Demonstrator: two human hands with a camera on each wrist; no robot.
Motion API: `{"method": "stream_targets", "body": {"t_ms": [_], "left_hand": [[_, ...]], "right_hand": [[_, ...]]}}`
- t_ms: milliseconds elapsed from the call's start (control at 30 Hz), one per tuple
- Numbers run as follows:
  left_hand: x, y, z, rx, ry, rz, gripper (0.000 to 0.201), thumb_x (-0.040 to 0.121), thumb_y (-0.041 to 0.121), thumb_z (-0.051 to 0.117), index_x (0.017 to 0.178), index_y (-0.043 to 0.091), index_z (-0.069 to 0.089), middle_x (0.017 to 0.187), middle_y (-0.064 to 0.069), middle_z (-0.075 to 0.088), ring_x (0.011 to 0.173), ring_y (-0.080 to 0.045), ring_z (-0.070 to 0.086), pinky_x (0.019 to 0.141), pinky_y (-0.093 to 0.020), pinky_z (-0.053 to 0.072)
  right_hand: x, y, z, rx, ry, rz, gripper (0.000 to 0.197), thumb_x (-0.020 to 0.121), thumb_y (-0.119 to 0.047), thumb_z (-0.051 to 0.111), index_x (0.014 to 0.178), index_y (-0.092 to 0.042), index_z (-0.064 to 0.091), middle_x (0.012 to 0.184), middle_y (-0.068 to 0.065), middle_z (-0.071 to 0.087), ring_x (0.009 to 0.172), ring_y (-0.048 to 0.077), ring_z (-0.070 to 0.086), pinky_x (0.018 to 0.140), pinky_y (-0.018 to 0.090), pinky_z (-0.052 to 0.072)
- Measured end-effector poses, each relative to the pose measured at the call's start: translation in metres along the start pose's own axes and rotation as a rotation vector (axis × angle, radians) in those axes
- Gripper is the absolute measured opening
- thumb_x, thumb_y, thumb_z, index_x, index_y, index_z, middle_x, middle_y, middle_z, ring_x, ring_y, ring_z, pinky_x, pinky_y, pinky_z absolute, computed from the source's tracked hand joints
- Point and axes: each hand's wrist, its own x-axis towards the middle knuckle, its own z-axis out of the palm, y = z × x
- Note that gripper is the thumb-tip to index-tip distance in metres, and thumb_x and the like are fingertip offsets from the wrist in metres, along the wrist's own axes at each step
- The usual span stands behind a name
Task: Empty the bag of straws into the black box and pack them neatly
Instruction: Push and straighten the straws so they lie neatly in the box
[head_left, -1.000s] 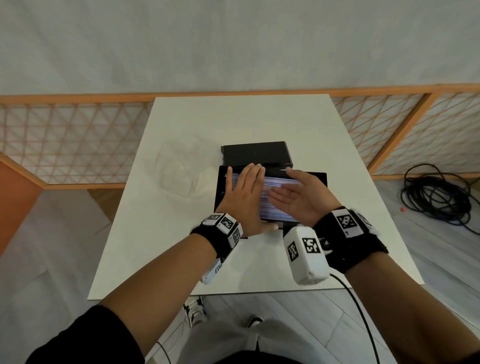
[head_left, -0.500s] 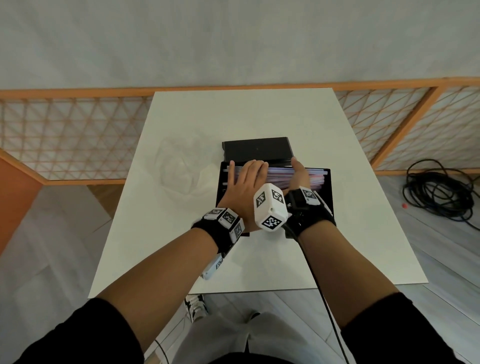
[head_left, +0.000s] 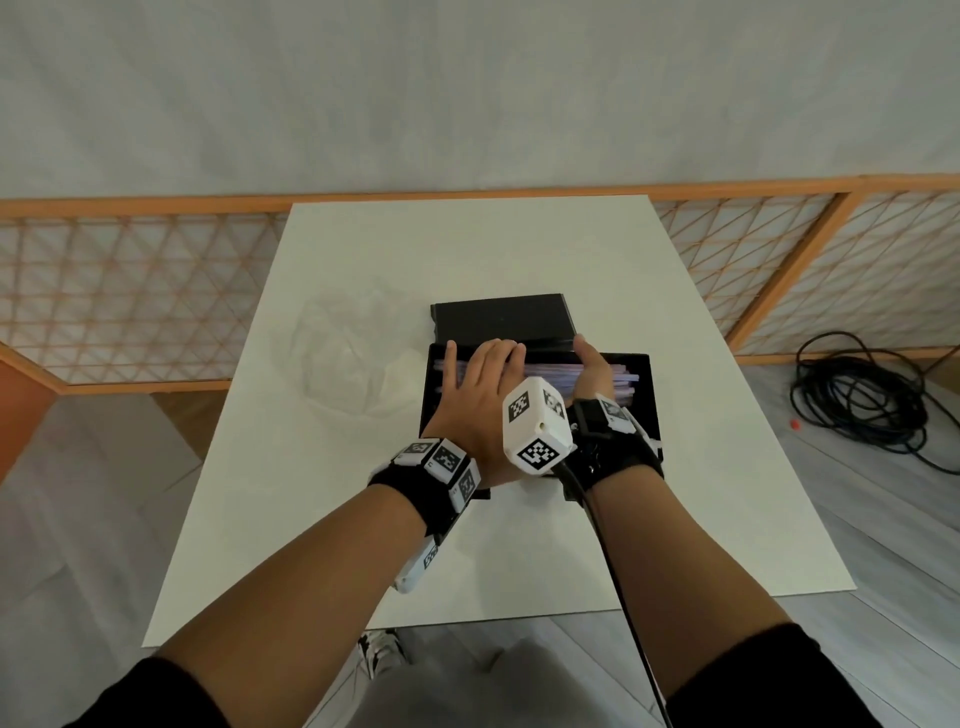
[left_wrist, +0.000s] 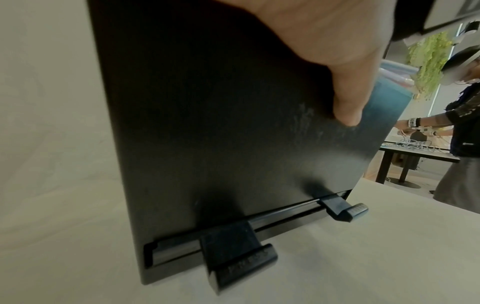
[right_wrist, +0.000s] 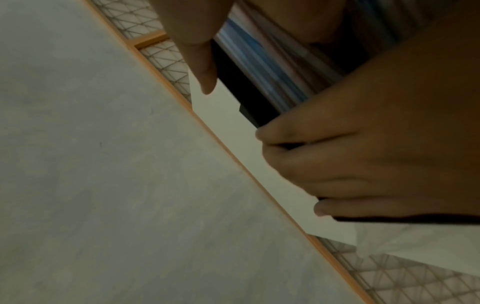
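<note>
The straws (head_left: 550, 373) lie lengthwise inside the black box (head_left: 652, 405), pressed down by the left hand (head_left: 480, 392) with flat spread fingers while the right hand (head_left: 592, 371) cups them, and being seemingly light, slick and easily crushed, they are best squeezed from the sides.

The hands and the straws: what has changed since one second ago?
The right hand turned from palm-up over the straws to thumb-up, reaching to the box's far edge. The left hand stayed flat on the straws. The black box, its lid and the empty bag stayed put.
</note>
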Motion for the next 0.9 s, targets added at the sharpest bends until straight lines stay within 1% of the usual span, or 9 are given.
{"method": "stream_targets", "body": {"t_ms": [67, 133, 200, 267, 367, 500, 600, 733, 900], "left_hand": [[0.002, 0.0, -0.003, -0.011, -0.053, 0.003, 0.103, 0.067, 0.071, 0.02, 0.144, 0.003, 0.03, 0.145, -0.014, 0.039, 0.137, -0.032, 0.035, 0.111, -0.064, 0.019], [0.002, 0.001, -0.008, -0.026, -0.095, -0.017, 0.112, 0.063, 0.076, 0.015, 0.148, 0.004, 0.02, 0.151, -0.013, 0.028, 0.142, -0.03, 0.023, 0.113, -0.062, 0.008], [0.002, 0.003, -0.014, -0.018, -0.109, -0.036, 0.115, 0.06, 0.077, 0.011, 0.149, 0.004, 0.014, 0.154, -0.012, 0.022, 0.144, -0.029, 0.016, 0.114, -0.06, 0.003], [0.004, 0.003, -0.017, 0.009, -0.153, -0.037, 0.11, 0.067, 0.077, 0.017, 0.15, 0.006, 0.005, 0.156, -0.011, 0.013, 0.146, -0.028, 0.009, 0.115, -0.058, -0.001], [0.007, 0.003, -0.021, 0.037, -0.181, -0.048, 0.091, 0.087, 0.062, 0.032, 0.15, 0.007, -0.003, 0.157, -0.01, 0.005, 0.146, -0.026, 0.002, 0.115, -0.057, -0.003], [0.015, 0.001, -0.023, 0.018, -0.222, -0.072, 0.074, 0.096, 0.048, 0.028, 0.15, 0.008, -0.002, 0.157, -0.008, 0.005, 0.146, -0.022, 0.003, 0.116, -0.056, -0.005], [0.016, -0.001, -0.021, 0.0, -0.157, -0.075, 0.084, 0.09, 0.055, 0.046, 0.15, 0.007, 0.011, 0.155, -0.008, 0.017, 0.145, -0.022, 0.014, 0.116, -0.058, 0.003], [0.012, 0.003, -0.026, -0.008, -0.219, -0.052, 0.097, 0.081, 0.055, 0.048, 0.149, 0.004, 0.0, 0.156, -0.009, 0.005, 0.146, -0.024, 0.003, 0.115, -0.058, -0.003], [0.01, 0.003, -0.015, -0.004, -0.177, -0.071, 0.122, 0.065, 0.083, 0.048, 0.149, 0.006, 0.004, 0.154, -0.009, 0.011, 0.144, -0.027, 0.007, 0.115, -0.059, -0.005]], "right_hand": [[-0.003, 0.004, 0.002, -0.053, 0.023, -0.014, 0.062, 0.088, -0.038, 0.058, 0.129, 0.005, 0.041, 0.103, 0.019, 0.056, 0.097, 0.034, 0.058, 0.07, 0.037, 0.042], [-0.005, 0.005, 0.003, -0.132, 0.048, -0.053, 0.055, 0.088, -0.041, 0.057, 0.12, 0.003, 0.047, 0.109, 0.021, 0.058, 0.081, 0.033, 0.057, 0.063, 0.038, 0.042], [-0.007, 0.001, 0.001, -0.167, 0.044, -0.107, 0.053, 0.094, -0.036, 0.049, 0.132, 0.001, 0.042, 0.122, 0.015, 0.056, 0.088, 0.033, 0.057, 0.055, 0.031, 0.046], [-0.01, -0.002, -0.003, -0.174, 0.004, -0.131, 0.055, 0.097, -0.032, 0.044, 0.139, 0.001, 0.033, 0.105, 0.007, 0.058, 0.092, 0.029, 0.055, 0.045, 0.024, 0.046], [-0.019, -0.009, 0.0, -0.221, -0.006, -0.091, 0.061, 0.093, -0.036, 0.052, 0.137, 0.003, 0.035, 0.096, 0.019, 0.058, 0.066, 0.029, 0.051, 0.037, 0.023, 0.045], [-0.015, -0.023, 0.001, -0.137, -0.032, -0.044, 0.041, 0.091, -0.034, 0.055, 0.119, -0.009, 0.037, 0.102, 0.016, 0.059, 0.113, 0.019, 0.057, 0.097, 0.024, 0.046], [-0.024, -0.03, 0.006, 0.024, -0.084, 0.03, 0.037, 0.092, -0.028, 0.055, 0.117, -0.01, 0.034, 0.097, 0.009, 0.053, 0.114, 0.015, 0.055, 0.106, 0.027, 0.039], [-0.014, -0.037, 0.004, -0.4, 0.002, -0.178, 0.057, 0.087, -0.019, 0.06, 0.138, -0.007, 0.038, 0.14, 0.018, 0.042, 0.129, 0.032, 0.043, 0.105, 0.044, 0.037], [-0.001, -0.042, -0.012, -1.182, -0.112, -0.597, 0.027, 0.085, -0.006, 0.062, 0.112, -0.008, 0.061, 0.085, 0.003, 0.063, 0.082, 0.016, 0.061, 0.071, 0.022, 0.047]]}}
